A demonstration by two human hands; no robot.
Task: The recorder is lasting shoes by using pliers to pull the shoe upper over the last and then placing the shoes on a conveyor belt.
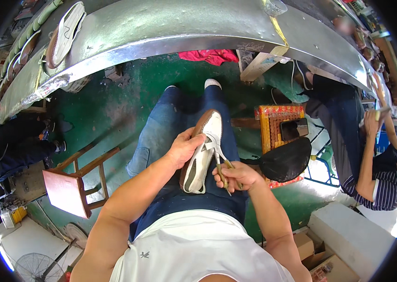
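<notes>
A white and brown shoe [201,165] lies over my lap, its toe pointing away from me. My left hand [185,148] is closed around its left side, the thumb on the upper beside the crossing straps. In my right hand [242,176] is a slim hand tool [219,171] with two brownish arms, like pincers. My fingers wrap its lower part, and its upper end meets the strap on the shoe's right side. How its tip grips the strap is too small to tell.
Ahead runs a long metal bench [161,23] with another shoe [67,33] at left. A wooden stool [69,190] stands left. To the right are a seat with a phone [294,129] and a black bag [285,160]. Co-workers sit at both sides; a fan [38,267] is lower left.
</notes>
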